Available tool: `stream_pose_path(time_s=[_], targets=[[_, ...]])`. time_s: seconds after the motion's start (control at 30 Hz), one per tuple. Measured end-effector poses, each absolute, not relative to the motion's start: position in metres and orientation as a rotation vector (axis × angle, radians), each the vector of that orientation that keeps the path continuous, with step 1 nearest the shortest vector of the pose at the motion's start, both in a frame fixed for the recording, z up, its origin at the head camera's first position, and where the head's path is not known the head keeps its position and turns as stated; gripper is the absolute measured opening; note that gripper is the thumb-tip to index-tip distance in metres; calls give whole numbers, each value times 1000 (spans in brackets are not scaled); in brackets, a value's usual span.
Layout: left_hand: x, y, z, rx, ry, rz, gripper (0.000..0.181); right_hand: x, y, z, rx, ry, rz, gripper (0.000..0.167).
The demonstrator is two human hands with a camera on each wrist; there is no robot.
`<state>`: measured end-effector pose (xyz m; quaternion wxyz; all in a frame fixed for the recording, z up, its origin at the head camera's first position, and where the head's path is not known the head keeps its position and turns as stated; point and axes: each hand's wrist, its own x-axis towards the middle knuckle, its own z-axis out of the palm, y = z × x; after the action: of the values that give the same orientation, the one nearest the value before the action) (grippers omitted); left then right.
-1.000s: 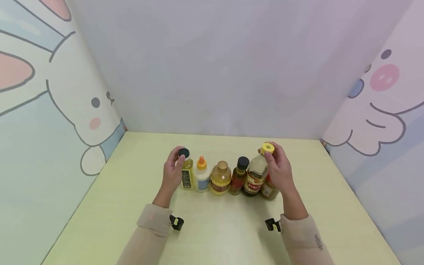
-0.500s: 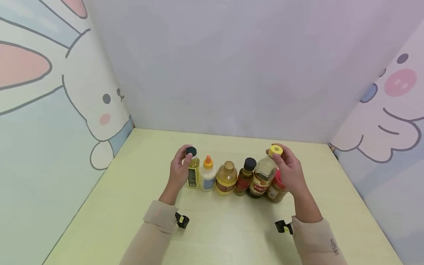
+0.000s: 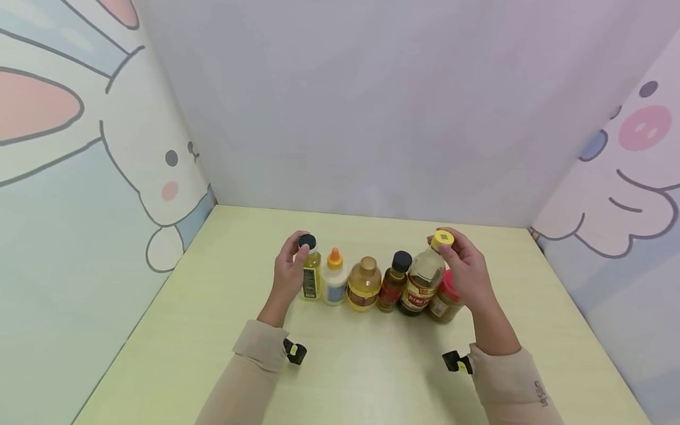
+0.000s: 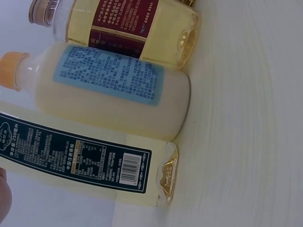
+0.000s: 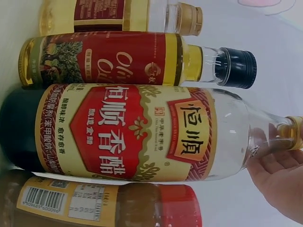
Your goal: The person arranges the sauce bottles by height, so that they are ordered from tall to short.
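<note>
Cartoon-printed walls (image 3: pixel 48 236) flanked a pale bench (image 3: pixel 366 366). Between its side edges, six containers (image 3: pixel 363 298) stood in a row; the left hand (image 3: pixel 289 271) curled round the leftmost bottle (image 3: pixel 312 283) at its top, the right hand (image 3: pixel 468 268) gripped the yellow-capped bottle (image 3: pixel 418 289) by its neck.

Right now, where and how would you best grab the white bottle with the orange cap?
Probably from above, by the narrow neck below its orange cap: the white bottle stands upright, and the dark-labelled bottle and gold-capped bottle crowd its wider body.
</note>
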<state>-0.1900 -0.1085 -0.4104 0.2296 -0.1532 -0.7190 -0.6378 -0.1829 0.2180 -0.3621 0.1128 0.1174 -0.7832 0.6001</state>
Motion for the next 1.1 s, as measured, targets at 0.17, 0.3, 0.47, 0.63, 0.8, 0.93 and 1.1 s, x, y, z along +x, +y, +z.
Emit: stream_pose_path(time_s=[0.17,0.3,0.47,0.63,0.8,0.93,1.1], targets=[[-190,-108,-409,-420,-1989,-1750,29,-182,218,-359,354,-2287,1788,33],[-190,-108,-409,-404,-2008,-1764,30,-182,219,-357,357,-2292,1781,34],[-190,-109,-410,-387,-2007,-1767,30,-186,216,-352,359,-2307,1765,37],[-190,-109,-409,-391,-1997,-1766,29,-190,214,-345,339,-2348,1729,37],[-190,-108,-408,-384,-2006,-1762,29,-195,214,-340,312,-2370,1726,38],[-189,-108,-408,-379,-2012,-1756,28,-201,213,-335,302,-2376,1748,38],[-189,-109,-409,-366,-2009,-1751,30,-209,211,-328,266,-2387,1779,39]])
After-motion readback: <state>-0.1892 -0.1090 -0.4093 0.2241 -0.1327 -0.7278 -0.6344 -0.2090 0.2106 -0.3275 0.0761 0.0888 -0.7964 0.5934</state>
